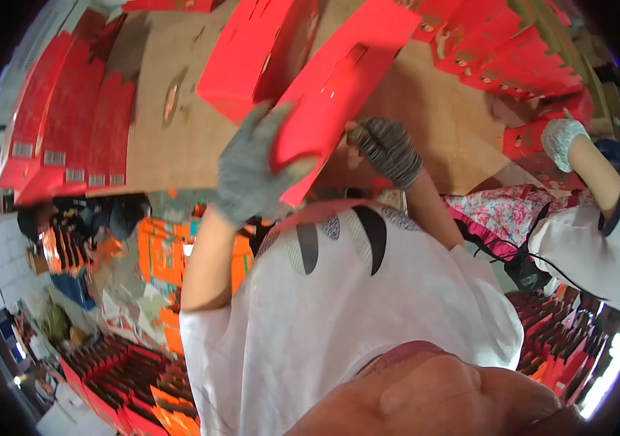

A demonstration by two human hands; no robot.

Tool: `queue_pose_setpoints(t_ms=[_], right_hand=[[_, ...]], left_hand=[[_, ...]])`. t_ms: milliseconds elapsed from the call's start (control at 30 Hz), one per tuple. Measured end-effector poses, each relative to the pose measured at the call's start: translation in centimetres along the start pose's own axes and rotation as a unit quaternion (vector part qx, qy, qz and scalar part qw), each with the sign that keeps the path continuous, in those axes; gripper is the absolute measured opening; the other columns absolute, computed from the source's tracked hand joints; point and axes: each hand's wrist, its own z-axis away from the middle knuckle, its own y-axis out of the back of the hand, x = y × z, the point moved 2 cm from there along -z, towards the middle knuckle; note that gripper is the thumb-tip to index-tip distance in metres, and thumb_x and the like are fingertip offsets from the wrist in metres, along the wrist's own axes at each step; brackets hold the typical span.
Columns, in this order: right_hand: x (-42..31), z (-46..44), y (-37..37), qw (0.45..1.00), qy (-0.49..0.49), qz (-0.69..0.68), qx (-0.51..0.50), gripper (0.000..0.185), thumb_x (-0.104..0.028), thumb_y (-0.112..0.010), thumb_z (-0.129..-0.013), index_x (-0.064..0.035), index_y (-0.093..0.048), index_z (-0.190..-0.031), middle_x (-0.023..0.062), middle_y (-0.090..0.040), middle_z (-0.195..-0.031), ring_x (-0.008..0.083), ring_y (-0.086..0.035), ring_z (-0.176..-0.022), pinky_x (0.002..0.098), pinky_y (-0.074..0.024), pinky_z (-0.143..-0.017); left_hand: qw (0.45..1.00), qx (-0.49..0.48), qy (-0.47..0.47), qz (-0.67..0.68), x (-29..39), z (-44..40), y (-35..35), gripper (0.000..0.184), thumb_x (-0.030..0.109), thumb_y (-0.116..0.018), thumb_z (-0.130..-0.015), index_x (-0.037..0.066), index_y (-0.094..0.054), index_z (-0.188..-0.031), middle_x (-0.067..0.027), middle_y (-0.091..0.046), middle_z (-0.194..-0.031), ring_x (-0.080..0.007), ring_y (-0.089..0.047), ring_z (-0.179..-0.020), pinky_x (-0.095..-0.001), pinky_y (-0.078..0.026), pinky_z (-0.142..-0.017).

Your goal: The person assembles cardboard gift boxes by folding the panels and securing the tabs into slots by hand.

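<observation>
A red box (339, 91) stands tilted at the table's near edge. Against its near left end lies my left hand (255, 163), in a grey glove, with fingers spread and slightly blurred. My right hand (388, 151), also gloved in grey, is just right of the box, its fingers curled in near the box's lower edge; whatever they pinch is too small to make out. Beyond my left hand, another red box (252, 54) sits beside the first one.
Red boxes with barcode labels (70, 116) line the table's left side. More red boxes (499, 54) stand at the back right. A co-worker's gloved hand (564, 142) is at the right by a red box. Brown tabletop (157, 145) lies between.
</observation>
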Motion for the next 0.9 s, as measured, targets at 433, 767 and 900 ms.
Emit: queue_pose_setpoints(t_ms=[433,767,900], right_hand=[[4.9,-1.1,2.1,0.965,-0.094,-0.165,0.179,0.047,-0.035,-0.051,-0.092,0.0002,-0.047,-0.122,0.0173,-0.055,-0.116,0.0249,-0.057,-0.104,0.0316,-0.0479,-0.083],[10.0,0.3,9.7,0.948,-0.092,-0.087,0.292,0.028,-0.011,-0.056,-0.089,-0.0019,-0.055,-0.115,0.0082,-0.062,-0.103,0.0143,-0.058,-0.095,0.0282,-0.0467,-0.082],[13.9,0.2,10.9,0.951,-0.104,-0.150,0.249,0.021,-0.010,-0.056,-0.088,-0.0013,-0.058,-0.107,0.0083,-0.063,-0.098,0.0147,-0.059,-0.092,0.0280,-0.0472,-0.081]], left_hand=[[0.983,-0.058,0.130,0.113,-2.8,-1.3,-6.9,0.087,0.053,-0.077,-0.059,0.004,-0.043,-0.122,-0.0169,-0.061,-0.105,-0.0311,-0.061,-0.093,-0.0397,-0.049,-0.078],[0.983,0.141,-0.106,0.053,2.2,-21.1,-12.9,0.055,0.038,-0.064,-0.078,0.003,-0.049,-0.118,-0.0238,-0.053,-0.116,-0.0351,-0.054,-0.105,-0.0426,-0.044,-0.087],[0.969,0.117,-0.188,-0.111,4.8,-14.6,-8.2,0.063,0.030,-0.071,-0.071,0.007,-0.048,-0.125,-0.0182,-0.049,-0.123,-0.0383,-0.048,-0.112,-0.0467,-0.037,-0.096]])
